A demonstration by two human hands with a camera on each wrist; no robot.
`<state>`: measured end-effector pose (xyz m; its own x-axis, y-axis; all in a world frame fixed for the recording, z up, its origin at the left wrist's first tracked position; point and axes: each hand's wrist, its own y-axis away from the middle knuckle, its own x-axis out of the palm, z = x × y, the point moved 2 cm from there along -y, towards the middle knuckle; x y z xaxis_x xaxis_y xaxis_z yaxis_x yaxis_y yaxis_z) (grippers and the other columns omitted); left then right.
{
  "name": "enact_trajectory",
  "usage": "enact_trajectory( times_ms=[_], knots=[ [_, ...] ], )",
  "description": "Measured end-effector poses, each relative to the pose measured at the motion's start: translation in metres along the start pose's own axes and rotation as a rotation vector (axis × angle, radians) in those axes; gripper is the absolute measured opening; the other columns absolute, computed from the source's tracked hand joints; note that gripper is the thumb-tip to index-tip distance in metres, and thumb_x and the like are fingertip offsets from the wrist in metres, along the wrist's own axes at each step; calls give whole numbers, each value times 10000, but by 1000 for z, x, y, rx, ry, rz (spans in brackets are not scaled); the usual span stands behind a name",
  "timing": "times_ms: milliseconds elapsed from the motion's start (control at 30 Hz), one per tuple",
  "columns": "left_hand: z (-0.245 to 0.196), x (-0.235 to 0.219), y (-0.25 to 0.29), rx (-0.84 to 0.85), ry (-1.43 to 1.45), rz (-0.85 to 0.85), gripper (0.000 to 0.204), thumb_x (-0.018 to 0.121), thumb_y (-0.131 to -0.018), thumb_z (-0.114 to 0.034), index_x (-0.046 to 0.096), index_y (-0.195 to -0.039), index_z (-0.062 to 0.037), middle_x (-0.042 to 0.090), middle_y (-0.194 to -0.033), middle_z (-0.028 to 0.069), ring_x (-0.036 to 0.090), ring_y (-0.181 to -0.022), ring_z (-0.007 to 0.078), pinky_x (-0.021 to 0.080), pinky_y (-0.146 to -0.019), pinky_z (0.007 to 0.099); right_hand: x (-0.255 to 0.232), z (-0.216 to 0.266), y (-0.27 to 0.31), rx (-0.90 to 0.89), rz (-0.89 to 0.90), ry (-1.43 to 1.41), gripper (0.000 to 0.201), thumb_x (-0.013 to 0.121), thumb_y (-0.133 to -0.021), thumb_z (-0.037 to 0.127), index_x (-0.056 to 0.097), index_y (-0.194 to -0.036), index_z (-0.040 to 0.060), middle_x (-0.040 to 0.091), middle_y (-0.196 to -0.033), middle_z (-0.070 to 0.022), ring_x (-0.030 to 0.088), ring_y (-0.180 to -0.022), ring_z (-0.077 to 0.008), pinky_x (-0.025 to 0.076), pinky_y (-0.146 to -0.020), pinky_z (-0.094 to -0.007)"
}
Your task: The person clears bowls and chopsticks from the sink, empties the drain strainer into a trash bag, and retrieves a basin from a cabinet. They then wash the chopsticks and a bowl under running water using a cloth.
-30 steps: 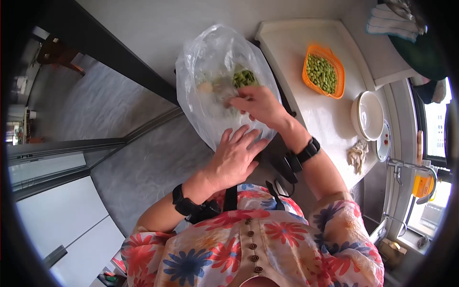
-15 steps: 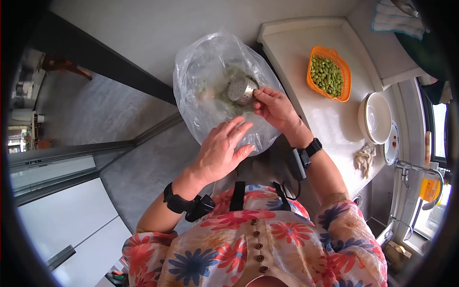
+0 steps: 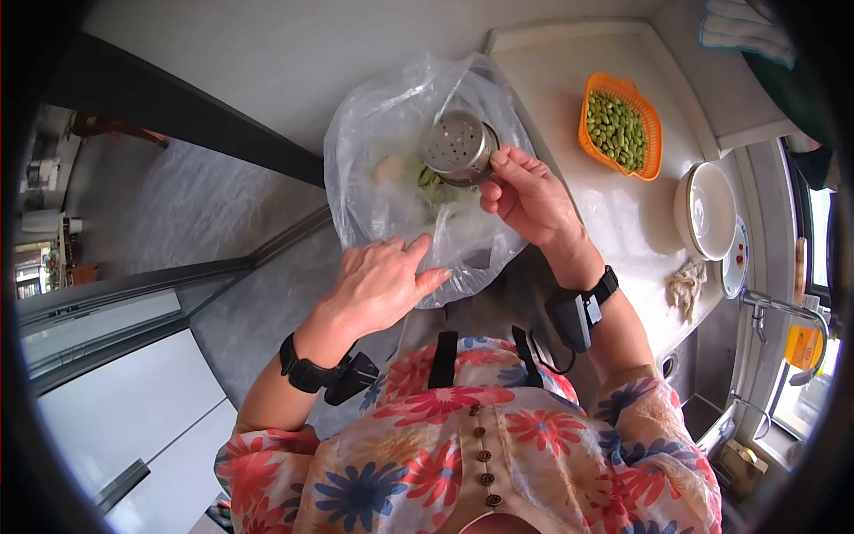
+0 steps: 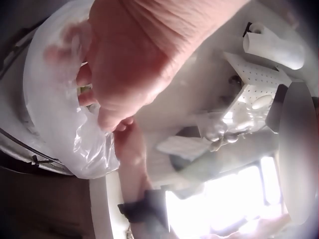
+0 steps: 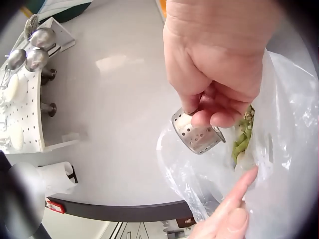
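My right hand (image 3: 536,198) pinches the rim of a perforated metal sink strainer (image 3: 457,148) between thumb and fingers, over a clear plastic bag (image 3: 374,142). In the right wrist view the strainer (image 5: 198,134) hangs tilted below the fingertips, its holes showing. Green pods or peels (image 5: 243,137) lie inside the bag. My left hand (image 3: 378,280) reaches over the bag's near edge, fingers extended and thumb held apart. Seen from the left wrist, some of those fingers (image 4: 60,54) show blurred through the plastic.
Right of the bag runs a white counter (image 3: 543,71) bearing an orange basket (image 3: 656,147) of green beans, a white bowl (image 3: 709,212), a plate (image 3: 737,258) and a crumpled cloth (image 3: 687,289). A sink with a faucet (image 3: 787,307) lies nearer. A dark door frame (image 3: 196,116) stands left.
My right hand has lifted the strainer up out of the bag, turning its perforated bottom into view. My left hand has drawn back left, toward the bag's near edge.
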<state>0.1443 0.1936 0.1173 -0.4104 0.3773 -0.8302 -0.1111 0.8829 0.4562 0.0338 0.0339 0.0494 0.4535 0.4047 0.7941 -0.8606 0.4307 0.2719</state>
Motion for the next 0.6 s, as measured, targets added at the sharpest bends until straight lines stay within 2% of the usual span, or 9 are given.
enact_trajectory(
  times_ms=[67,133,167,233,267,367,467,533,600],
  knots=[
    [-1,1,10,20,-9,-15,423,520,-832,-410,545,-1085,-72,565,-820,151,574,-778,327,454,-656,432,0,-9,7,-15,21,-33,110,521,-891,154,543,-842,58,528,-726,7,520,-602,-89,448,-545,-236],
    [-2,-2,20,86,-36,-79,394,564,-800,-409,576,-1074,-125,529,-824,127,558,-809,295,452,-669,407,-15,-29,5,131,-104,160,104,524,-889,149,551,-845,59,533,-729,7,517,-603,-86,448,-559,-237],
    [0,1,23,83,-32,-80,394,564,-800,-409,576,-1074,-125,529,-824,127,558,-809,295,452,-669,407,-15,-33,11,127,-58,142,114,525,-889,156,557,-826,65,537,-723,9,514,-602,-81,441,-567,-230],
    [-1,11,32,131,2,24,370,627,-755,-343,585,-1084,-181,493,-851,102,536,-844,263,451,-684,380,-23,-38,23,180,-48,167,122,527,-888,161,559,-816,68,537,-715,10,511,-601,-80,436,-563,-225],
    [0,16,34,132,7,26,370,627,-755,-343,585,-1084,-181,493,-851,102,536,-844,263,451,-684,380,-27,-37,27,210,-30,203,130,529,-888,166,562,-805,71,536,-706,10,508,-599,-79,431,-559,-219],
    [5,37,35,183,17,19,407,681,-692,-207,585,-1087,-187,465,-853,82,523,-819,251,452,-684,368,-36,-39,35,244,-47,244,144,541,-883,182,567,-792,74,541,-685,11,511,-589,-81,420,-533,-216],
    [5,37,34,179,25,12,389,674,-699,-189,589,-1079,-177,463,-858,83,523,-817,249,453,-687,368,-22,-36,39,221,-46,219,149,553,-877,198,572,-798,73,553,-675,5,526,-579,-89,419,-509,-217],
    [7,37,34,181,48,-3,380,672,-701,-180,592,-1072,-173,463,-857,84,524,-818,248,454,-690,365,-12,-38,40,173,28,116,149,559,-873,203,578,-812,69,558,-676,5,541,-579,-85,413,-482,-207],
    [9,36,34,186,65,-24,371,669,-703,-171,594,-1066,-169,463,-856,85,525,-818,246,455,-692,363,-20,-53,33,290,-88,302,149,569,-866,216,581,-825,72,558,-655,13,544,-545,-74,397,-448,-188]
  ],
)
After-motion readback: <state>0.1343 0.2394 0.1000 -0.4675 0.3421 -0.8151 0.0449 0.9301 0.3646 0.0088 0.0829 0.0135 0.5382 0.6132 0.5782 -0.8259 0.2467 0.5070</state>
